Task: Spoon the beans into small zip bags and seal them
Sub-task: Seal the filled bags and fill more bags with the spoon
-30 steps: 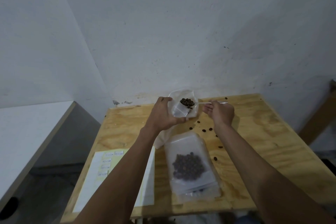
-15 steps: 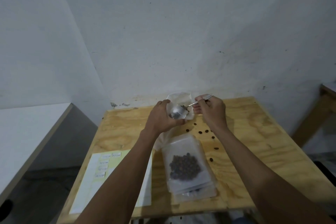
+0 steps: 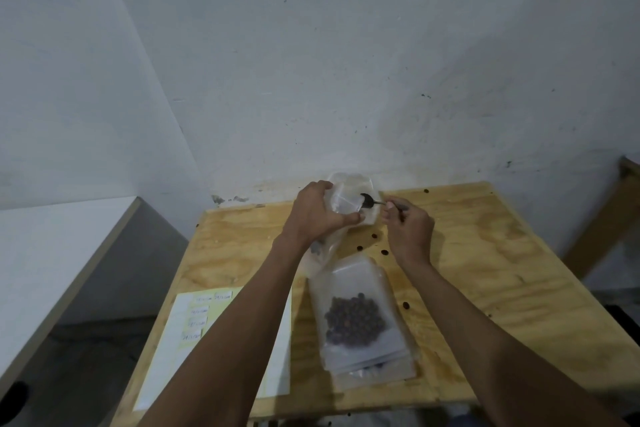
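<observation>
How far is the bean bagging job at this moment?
Done: a clear zip bag with beans lies atop a bag stack. In hand: the left hand holds an open clear bag; the right hand dips a metal spoon inside. Left: sealing it; loose beans remain on the wooden table.

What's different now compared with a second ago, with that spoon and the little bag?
The spoon, heaped with beans a second ago, was tipped into the zip bag and its bowl now sits inside the mouth, no heap showing. The right hand still pinches the handle; the left hand still grips the bag. The filled bag, loose beans and paper sheet stayed put on the table.
</observation>
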Tool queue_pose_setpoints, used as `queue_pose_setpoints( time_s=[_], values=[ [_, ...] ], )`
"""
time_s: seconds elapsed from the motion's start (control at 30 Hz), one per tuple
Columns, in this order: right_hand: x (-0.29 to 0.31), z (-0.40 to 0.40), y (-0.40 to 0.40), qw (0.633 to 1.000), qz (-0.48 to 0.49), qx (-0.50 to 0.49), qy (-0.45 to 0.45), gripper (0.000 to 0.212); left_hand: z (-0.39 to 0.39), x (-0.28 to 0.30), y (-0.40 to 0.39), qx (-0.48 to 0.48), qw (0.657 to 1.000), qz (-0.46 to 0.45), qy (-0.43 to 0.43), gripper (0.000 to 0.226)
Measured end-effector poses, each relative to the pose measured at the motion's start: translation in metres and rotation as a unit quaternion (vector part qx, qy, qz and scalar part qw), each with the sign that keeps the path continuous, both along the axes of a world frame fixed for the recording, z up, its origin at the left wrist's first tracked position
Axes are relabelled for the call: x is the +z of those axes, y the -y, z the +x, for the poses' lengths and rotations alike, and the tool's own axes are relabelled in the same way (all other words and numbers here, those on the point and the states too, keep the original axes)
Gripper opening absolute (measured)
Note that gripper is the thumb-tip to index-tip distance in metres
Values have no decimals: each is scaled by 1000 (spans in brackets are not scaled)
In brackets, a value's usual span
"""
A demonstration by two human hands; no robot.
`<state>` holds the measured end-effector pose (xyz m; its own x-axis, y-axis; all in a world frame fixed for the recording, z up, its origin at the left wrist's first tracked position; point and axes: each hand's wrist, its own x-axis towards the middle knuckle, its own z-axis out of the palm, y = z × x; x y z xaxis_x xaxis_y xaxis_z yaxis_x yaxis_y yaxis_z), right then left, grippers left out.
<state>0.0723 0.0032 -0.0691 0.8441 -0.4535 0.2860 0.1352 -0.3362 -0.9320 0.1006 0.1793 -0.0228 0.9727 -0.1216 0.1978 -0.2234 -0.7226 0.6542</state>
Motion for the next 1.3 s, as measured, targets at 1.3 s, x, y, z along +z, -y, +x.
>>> queue_pose_setpoints(
  time_s=[1.3],
  values=[
    [25,11,11,902,399,-96,-135,20,-7,-9,-9,-38,999,13,-18,99]
  ],
)
